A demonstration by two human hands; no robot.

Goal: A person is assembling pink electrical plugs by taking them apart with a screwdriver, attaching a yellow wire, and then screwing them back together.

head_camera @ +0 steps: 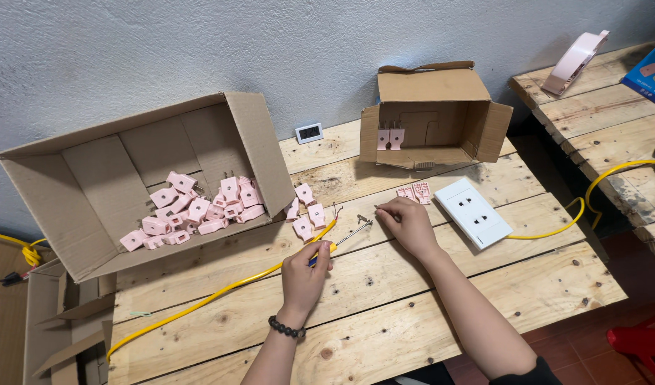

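The big cardboard box lay on its side on the wooden table, so the pink plugs spilled toward the person, easy to reach. The left hand was closed around a screwdriver beside the yellow cable, its tip pointing at the right hand. That hand's fingers were pinched together on a small metal part against the boards.

left hand: bare, no rings showing
left wrist: bracelet of dark round beads
right hand: bare
right arm: dark sleeve at near edge
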